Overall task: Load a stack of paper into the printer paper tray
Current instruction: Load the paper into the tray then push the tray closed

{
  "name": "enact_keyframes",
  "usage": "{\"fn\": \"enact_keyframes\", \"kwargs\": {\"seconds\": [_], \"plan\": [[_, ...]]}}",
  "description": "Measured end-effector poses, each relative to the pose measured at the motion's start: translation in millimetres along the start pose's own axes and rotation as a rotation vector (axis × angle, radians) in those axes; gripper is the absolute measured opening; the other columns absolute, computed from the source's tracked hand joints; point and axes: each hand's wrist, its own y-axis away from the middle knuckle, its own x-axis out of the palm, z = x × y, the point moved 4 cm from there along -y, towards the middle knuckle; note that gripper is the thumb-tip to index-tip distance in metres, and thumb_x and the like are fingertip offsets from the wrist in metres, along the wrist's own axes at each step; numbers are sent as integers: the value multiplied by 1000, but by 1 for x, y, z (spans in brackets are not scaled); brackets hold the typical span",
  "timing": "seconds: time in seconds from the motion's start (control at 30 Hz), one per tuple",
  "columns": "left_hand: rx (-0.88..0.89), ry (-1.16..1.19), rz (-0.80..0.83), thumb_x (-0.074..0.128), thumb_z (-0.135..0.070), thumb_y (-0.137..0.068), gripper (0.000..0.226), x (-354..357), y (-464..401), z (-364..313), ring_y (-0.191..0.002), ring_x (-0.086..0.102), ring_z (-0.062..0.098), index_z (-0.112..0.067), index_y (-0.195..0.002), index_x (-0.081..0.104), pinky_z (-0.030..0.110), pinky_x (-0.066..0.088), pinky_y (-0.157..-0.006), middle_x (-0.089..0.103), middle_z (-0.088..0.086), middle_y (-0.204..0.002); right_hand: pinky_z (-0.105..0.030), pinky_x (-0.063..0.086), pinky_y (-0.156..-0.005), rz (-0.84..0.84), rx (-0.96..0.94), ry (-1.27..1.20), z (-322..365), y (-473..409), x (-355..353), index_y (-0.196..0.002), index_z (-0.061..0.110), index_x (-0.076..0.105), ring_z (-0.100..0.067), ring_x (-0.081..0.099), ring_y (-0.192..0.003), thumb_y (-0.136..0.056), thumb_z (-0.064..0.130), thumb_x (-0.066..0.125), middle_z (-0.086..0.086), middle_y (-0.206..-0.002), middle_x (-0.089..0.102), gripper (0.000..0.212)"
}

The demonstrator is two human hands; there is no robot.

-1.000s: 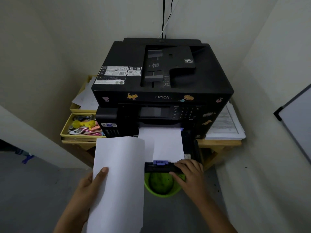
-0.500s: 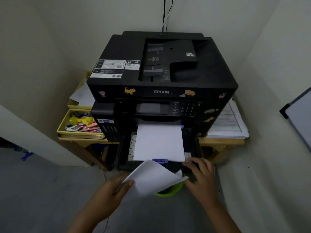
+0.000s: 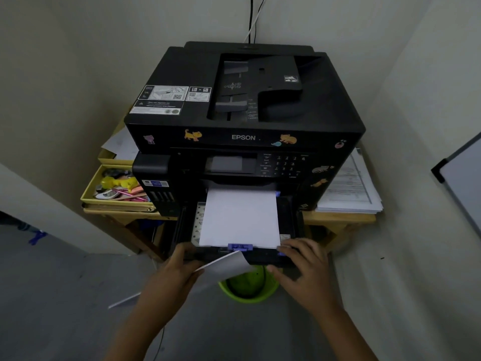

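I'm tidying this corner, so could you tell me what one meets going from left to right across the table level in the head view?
Yellow tray of stationery → printer with its pulled-out paper tray → pile of printed sheets → whiteboard by the right wall.

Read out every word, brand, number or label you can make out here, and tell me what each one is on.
"EPSON": front edge of the printer lid.
Stickers on the lid: print too small to read.
Keypad: markings blurred.
Ink tank label: unreadable.
Printed sheets right of the printer: text too blurred.
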Motion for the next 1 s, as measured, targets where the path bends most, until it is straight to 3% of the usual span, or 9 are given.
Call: {"fn": "enact_keyframes", "kwargs": {"seconds": [0.13, 0.23, 0.3, 0.37, 0.53, 0.7, 0.9, 1.0], "plan": [[-27, 245, -98, 61, -44, -105, 32, 17, 0, 9, -112, 70, 11, -30, -129, 77, 35, 63, -90, 56, -15, -144, -50, 46, -99, 16, 22, 48, 2, -2, 9, -109, 24, 87, -20, 65, -121, -85, 73, 75, 10, -117, 78, 56], [-61, 428, -161, 54, -55, -107, 24, 22, 1, 14, -116, 64, -9, -60, -128, 65, 19, 59, -91, 55, -42, -135, -55, 48, -95, -5, 37, 51, 2, -1, 16, -105, 24, 87, -26, 68, -116, -83, 70, 78, 9, -114, 78, 52], [-60, 483, -197, 55, -59, -105, 26, 22, 2, 14, -116, 63, -15, -74, -126, 57, 5, 51, -90, 57, -45, -133, -53, 47, -94, -18, 51, 49, 1, 0, 21, -102, 25, 87, -27, 67, -115, -83, 70, 79, 9, -113, 77, 49], [-45, 494, -198, 53, -66, -103, 28, 22, 2, 14, -116, 63, -16, -76, -129, 53, 1, 48, -91, 59, -46, -132, -53, 47, -95, -11, 66, 52, -2, 3, 26, -101, 27, 87, -28, 66, -115, -84, 71, 79, 9, -114, 76, 47], [3, 448, -183, 47, -70, -104, 35, 19, 0, 15, -114, 62, -22, -77, -137, 47, 1, 50, -91, 58, -56, -127, -50, 46, -95, -1, 29, 40, -11, 5, 32, -105, 29, 86, -26, 65, -113, -85, 65, 84, 11, -114, 74, 41], [8, 297, -190, 44, -68, -105, 37, 23, 1, 16, -101, 64, -13, -77, -141, 43, 18, 60, -79, 51, -63, -112, -50, 46, -93, -7, -3, 51, -13, 5, 32, -105, 28, 86, -25, 66, -109, -92, 66, 75, 10, -110, 75, 42], [-12, 314, -223, 48, -58, -106, 41, 21, -15, 18, -107, 54, -32, -77, -141, 41, 1, 49, -79, 47, -65, -125, -55, 50, -92, -10, 1, 40, -12, -12, 35, -103, 23, 87, -30, 68, -107, -92, 63, 74, 6, -108, 76, 44], [-23, 378, -240, 53, -52, -105, 40, 15, -34, 16, -111, 63, -17, -75, -137, 48, 16, 59, -85, 58, -54, -124, -53, 49, -95, -7, 24, 21, -18, -29, 38, -105, 23, 86, -29, 66, -110, -92, 63, 73, 6, -109, 74, 44]]}}
